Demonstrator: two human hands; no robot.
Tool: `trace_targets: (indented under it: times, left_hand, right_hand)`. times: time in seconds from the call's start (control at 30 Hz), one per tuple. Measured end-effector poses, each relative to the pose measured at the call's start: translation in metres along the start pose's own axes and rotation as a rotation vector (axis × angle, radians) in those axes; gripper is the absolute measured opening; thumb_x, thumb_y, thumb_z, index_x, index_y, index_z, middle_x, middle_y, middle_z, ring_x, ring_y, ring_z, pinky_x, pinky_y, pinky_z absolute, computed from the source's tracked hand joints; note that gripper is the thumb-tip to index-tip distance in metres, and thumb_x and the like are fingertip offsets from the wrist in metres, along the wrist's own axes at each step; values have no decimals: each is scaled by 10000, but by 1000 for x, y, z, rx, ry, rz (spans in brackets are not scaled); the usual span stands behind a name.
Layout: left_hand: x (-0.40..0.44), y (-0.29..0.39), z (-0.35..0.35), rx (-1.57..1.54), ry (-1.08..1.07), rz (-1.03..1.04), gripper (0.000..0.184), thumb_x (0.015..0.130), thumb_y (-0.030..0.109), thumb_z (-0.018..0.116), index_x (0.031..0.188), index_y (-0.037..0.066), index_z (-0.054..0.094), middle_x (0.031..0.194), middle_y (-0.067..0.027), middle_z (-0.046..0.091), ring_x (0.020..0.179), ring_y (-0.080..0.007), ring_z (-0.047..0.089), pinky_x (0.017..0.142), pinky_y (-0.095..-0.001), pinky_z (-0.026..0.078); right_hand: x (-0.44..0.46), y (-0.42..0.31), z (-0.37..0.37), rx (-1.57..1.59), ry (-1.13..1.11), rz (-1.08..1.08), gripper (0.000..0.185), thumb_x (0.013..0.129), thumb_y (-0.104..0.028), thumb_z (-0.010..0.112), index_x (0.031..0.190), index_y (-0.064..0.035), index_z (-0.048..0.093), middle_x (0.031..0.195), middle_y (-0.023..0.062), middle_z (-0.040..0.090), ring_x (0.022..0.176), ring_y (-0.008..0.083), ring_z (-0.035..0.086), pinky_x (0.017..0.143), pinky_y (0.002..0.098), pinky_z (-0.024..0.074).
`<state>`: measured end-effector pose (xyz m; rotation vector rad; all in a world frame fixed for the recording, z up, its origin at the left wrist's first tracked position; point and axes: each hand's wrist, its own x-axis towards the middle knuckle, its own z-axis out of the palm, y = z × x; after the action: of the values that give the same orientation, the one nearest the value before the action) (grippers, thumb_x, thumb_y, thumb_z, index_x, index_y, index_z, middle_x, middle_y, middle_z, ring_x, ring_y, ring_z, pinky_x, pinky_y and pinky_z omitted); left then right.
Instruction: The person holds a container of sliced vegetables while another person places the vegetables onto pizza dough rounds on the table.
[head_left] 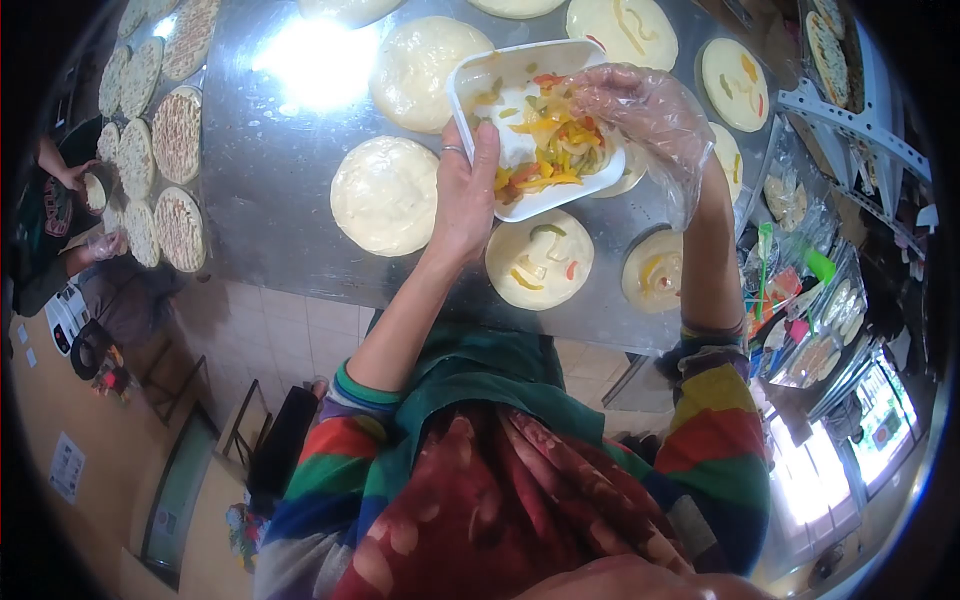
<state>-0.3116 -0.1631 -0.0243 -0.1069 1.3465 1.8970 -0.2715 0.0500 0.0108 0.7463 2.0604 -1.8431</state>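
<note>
My left hand (468,195) grips the near left side of a white tray (515,148), thumb over the rim. Sliced pepper strips (562,150) in yellow, red and green lie inside, mostly toward the right. My right hand (660,115), in a clear plastic glove, reaches over the far right rim, its bent fingers closed at the peppers. Below the tray sits a flat dough round (540,262) bearing a few pepper strips. Another topped round (655,270) lies to its right. Two plain dough rounds, one nearer (385,197) and one farther (428,72), are left of the tray.
The rounds rest on a shiny metal table (275,200). More topped rounds (735,85) lie at its right. Sauced and cheese-covered rounds (180,225) line the left, where a co-worker's gloved hand (105,245) works. A perforated metal frame (850,125) and bagged items stand at right.
</note>
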Motion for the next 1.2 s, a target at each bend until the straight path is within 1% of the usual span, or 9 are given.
trace_targets:
  times: [0.2,0.33,0.53,0.63,0.73,0.83,1.03,1.13,1.2]
  left_hand:
    - [-1,1,-2,14,6,6,429,1029,327,420,1315,20,332,1218,-142,540,1068,-172,596,879,-308,542]
    - [-4,1,-10,25,24,-5,461,1026,354,419,1336,27,320,1224,-141,537,1078,-183,597,886,-315,545]
    - [-9,7,-18,90,38,-2,554,1010,448,382,1380,52,266,1284,-160,499,1135,-236,589,922,-369,550]
    - [-10,10,-20,118,39,-6,589,1004,491,349,1387,54,251,1308,-169,479,1159,-259,584,930,-394,555]
    - [-11,11,-22,110,44,-4,598,1003,501,337,1386,50,248,1308,-171,473,1163,-263,582,923,-395,559]
    - [-12,14,-21,20,41,-12,537,1015,418,387,1376,45,249,1277,-167,502,1126,-236,595,909,-352,554]
    - [-11,14,-16,-22,33,24,503,1022,371,418,1365,36,264,1254,-154,518,1112,-207,589,904,-330,544]
    - [-10,13,-10,-11,31,57,500,1022,365,423,1363,28,279,1252,-146,514,1110,-191,577,897,-321,540]
    - [-10,12,-9,67,39,106,496,1023,358,425,1361,22,290,1248,-140,511,1104,-181,570,891,-314,538]
  right_hand:
    - [-4,12,-25,166,5,-65,287,903,-264,663,1101,-57,671,959,-3,646,761,34,529,668,168,414]
    - [0,15,-64,-199,248,-41,356,888,-335,660,1097,-48,690,844,0,674,699,77,518,658,209,427]
    - [39,79,-91,-799,426,43,369,943,-381,491,1137,-133,685,944,49,704,780,187,627,754,329,487]
    - [47,92,-88,-909,467,-137,333,931,-358,511,1093,-129,691,946,102,703,863,263,656,791,372,489]
    - [47,85,-74,-1004,524,-34,302,922,-328,542,1107,-126,667,1032,166,676,965,363,638,844,434,488]
    - [35,59,-58,-965,637,-115,269,912,-290,576,1089,-106,660,1032,172,667,945,354,640,825,420,496]
    - [-25,-16,-14,-597,197,-279,236,869,-247,648,1030,-74,666,976,123,673,927,299,636,802,376,499]
    - [-39,2,18,-888,20,-578,271,884,-269,630,1034,-45,647,910,148,642,895,296,620,816,376,483]
    - [-43,5,38,-995,28,-501,262,878,-271,634,1017,-49,651,936,149,631,908,311,605,824,394,481]
